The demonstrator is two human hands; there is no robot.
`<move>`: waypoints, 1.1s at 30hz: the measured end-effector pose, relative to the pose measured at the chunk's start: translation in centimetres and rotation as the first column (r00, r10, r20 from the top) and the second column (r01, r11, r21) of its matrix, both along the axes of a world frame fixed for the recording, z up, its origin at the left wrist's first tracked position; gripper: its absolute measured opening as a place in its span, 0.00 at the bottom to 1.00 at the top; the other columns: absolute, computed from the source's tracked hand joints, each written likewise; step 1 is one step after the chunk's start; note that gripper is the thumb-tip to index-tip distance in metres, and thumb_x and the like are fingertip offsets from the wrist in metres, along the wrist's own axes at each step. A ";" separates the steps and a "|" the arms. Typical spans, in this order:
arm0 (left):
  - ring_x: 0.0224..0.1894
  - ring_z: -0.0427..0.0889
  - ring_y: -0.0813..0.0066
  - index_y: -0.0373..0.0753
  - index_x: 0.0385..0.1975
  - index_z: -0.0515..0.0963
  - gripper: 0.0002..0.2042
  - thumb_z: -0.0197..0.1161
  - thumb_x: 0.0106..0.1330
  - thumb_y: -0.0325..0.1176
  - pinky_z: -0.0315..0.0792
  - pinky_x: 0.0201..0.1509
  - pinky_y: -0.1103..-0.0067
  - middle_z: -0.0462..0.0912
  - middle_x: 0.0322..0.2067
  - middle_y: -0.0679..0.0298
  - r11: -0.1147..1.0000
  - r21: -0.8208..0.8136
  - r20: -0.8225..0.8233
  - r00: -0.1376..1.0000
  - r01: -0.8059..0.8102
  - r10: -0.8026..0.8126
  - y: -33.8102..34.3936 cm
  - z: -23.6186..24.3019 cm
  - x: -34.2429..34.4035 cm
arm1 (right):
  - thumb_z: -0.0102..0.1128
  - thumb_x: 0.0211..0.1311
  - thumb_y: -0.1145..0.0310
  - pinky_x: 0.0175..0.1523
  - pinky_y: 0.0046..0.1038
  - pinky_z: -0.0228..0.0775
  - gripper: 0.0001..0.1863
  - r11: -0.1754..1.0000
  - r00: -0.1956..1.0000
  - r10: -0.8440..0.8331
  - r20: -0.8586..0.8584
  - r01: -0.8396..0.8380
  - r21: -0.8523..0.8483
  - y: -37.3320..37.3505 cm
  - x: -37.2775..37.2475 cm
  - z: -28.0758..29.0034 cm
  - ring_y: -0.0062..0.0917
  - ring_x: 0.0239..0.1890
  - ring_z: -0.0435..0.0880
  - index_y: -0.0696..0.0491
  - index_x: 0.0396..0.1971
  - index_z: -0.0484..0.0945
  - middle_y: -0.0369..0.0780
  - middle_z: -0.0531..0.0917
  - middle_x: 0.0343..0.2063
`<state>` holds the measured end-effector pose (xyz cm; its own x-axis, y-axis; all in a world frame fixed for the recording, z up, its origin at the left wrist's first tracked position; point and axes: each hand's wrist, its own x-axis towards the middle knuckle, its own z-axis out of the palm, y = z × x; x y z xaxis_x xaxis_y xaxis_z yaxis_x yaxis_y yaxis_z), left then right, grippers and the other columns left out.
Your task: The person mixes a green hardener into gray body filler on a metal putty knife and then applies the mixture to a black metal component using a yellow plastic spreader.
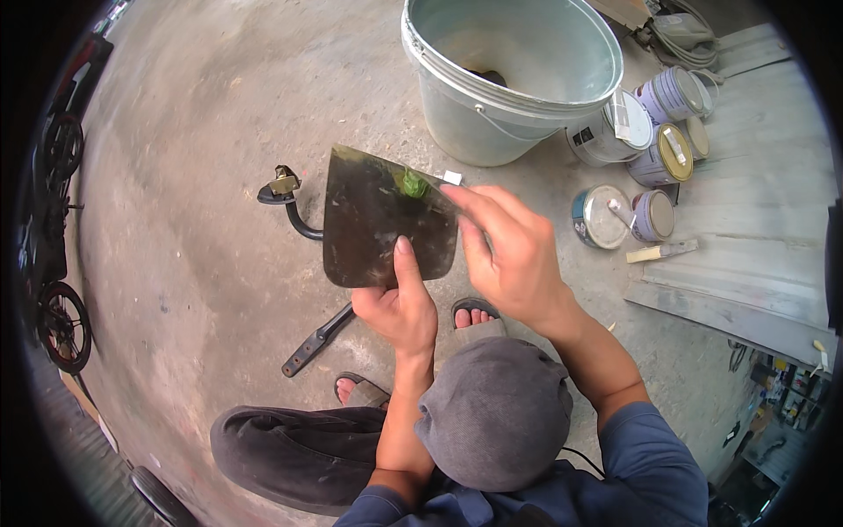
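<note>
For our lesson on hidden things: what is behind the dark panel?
A curved black bar runs behind the dark panel; a flat bar shows below. Whether they join is covered.

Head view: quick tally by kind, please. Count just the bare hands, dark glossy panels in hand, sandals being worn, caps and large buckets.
Bare hands: 2 (left hand, right hand)
Dark glossy panel: 1
Sandals: 2
Grey cap: 1
Large bucket: 1
Total: 7
</note>
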<state>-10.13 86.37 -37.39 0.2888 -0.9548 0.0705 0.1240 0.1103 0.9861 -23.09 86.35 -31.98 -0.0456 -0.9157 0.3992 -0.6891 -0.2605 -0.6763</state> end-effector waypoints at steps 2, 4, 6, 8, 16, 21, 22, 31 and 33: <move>0.40 0.82 0.78 0.26 0.45 0.77 0.08 0.60 0.69 0.20 0.75 0.44 0.83 0.84 0.41 0.59 1.000 -0.017 0.006 1.000 -0.015 0.015 0.0 -0.1 0.3 | 0.59 0.49 0.86 0.42 0.32 0.81 0.20 0.997 0.999 -0.021 -0.043 0.018 -0.077 0.1 0.5 -0.5 0.42 0.41 0.86 0.62 0.46 0.81 0.47 0.83 0.39; 0.39 0.82 0.77 0.26 0.45 0.77 0.08 0.60 0.69 0.21 0.75 0.43 0.83 0.84 0.41 0.58 0.999 -0.037 0.000 1.000 -0.021 0.021 -0.1 -0.2 0.4 | 0.60 0.52 0.76 0.39 0.31 0.82 0.19 0.963 0.915 0.101 -0.390 -0.189 -0.193 0.2 0.9 -1.8 0.34 0.38 0.87 0.60 0.47 0.80 0.43 0.83 0.38; 0.40 0.82 0.77 0.26 0.46 0.76 0.08 0.60 0.70 0.21 0.76 0.43 0.82 0.84 0.41 0.58 0.999 -0.026 -0.039 0.999 -0.018 0.016 -0.3 -0.6 1.1 | 0.59 0.54 0.71 0.41 0.30 0.82 0.19 0.966 0.901 0.138 -0.411 -0.214 -0.145 0.5 0.8 -1.9 0.34 0.42 0.86 0.60 0.47 0.80 0.43 0.83 0.40; 0.41 0.82 0.76 0.25 0.46 0.76 0.09 0.59 0.69 0.20 0.76 0.44 0.81 0.84 0.42 0.57 0.999 -0.027 -0.038 0.999 -0.029 0.028 -0.3 -0.5 1.4 | 0.59 0.54 0.71 0.41 0.30 0.82 0.19 0.966 0.910 0.093 -0.405 -0.181 -0.185 0.3 0.8 -2.1 0.35 0.41 0.87 0.59 0.46 0.81 0.43 0.84 0.40; 0.43 0.82 0.76 0.24 0.48 0.75 0.10 0.59 0.69 0.19 0.76 0.48 0.80 0.83 0.43 0.56 0.998 -0.042 -0.044 0.998 -0.050 0.048 -0.3 -0.1 1.6 | 0.60 0.51 0.73 0.41 0.30 0.82 0.18 0.962 0.919 0.137 -0.369 -0.212 -0.172 0.4 1.4 -1.5 0.35 0.40 0.87 0.61 0.44 0.81 0.43 0.85 0.38; 0.43 0.82 0.76 0.25 0.47 0.76 0.09 0.60 0.69 0.19 0.75 0.47 0.80 0.83 0.43 0.57 0.998 0.022 -0.062 0.997 -0.054 0.055 -0.3 0.6 1.7 | 0.60 0.50 0.74 0.40 0.29 0.82 0.18 0.968 0.927 0.119 -0.355 -0.187 -0.165 0.1 1.2 -1.4 0.34 0.39 0.87 0.60 0.44 0.81 0.43 0.85 0.38; 0.43 0.82 0.76 0.25 0.47 0.76 0.09 0.60 0.69 0.19 0.75 0.47 0.80 0.83 0.43 0.57 0.998 0.021 -0.061 0.997 -0.051 0.052 -0.4 0.5 1.7 | 0.60 0.50 0.74 0.40 0.29 0.82 0.18 0.969 0.928 0.116 -0.355 -0.184 -0.166 0.0 1.1 -1.2 0.34 0.39 0.87 0.60 0.44 0.81 0.43 0.85 0.38; 0.41 0.82 0.77 0.26 0.46 0.76 0.08 0.60 0.69 0.19 0.76 0.46 0.81 0.84 0.42 0.57 0.997 -0.043 -0.073 0.995 -0.067 0.063 -0.5 0.2 1.7 | 0.56 0.43 0.84 0.41 0.34 0.82 0.23 0.982 0.974 0.043 -0.224 -0.083 -0.171 -0.5 0.7 -1.5 0.38 0.38 0.87 0.58 0.44 0.82 0.45 0.86 0.38; 0.41 0.82 0.77 0.26 0.46 0.77 0.08 0.60 0.69 0.19 0.76 0.46 0.80 0.84 0.42 0.57 0.997 0.008 -0.125 0.989 -0.075 0.075 -0.7 0.3 1.8 | 0.56 0.44 0.84 0.41 0.34 0.82 0.23 0.989 0.977 0.064 -0.206 -0.090 -0.117 -0.5 0.4 -1.2 0.38 0.38 0.87 0.58 0.44 0.82 0.45 0.86 0.38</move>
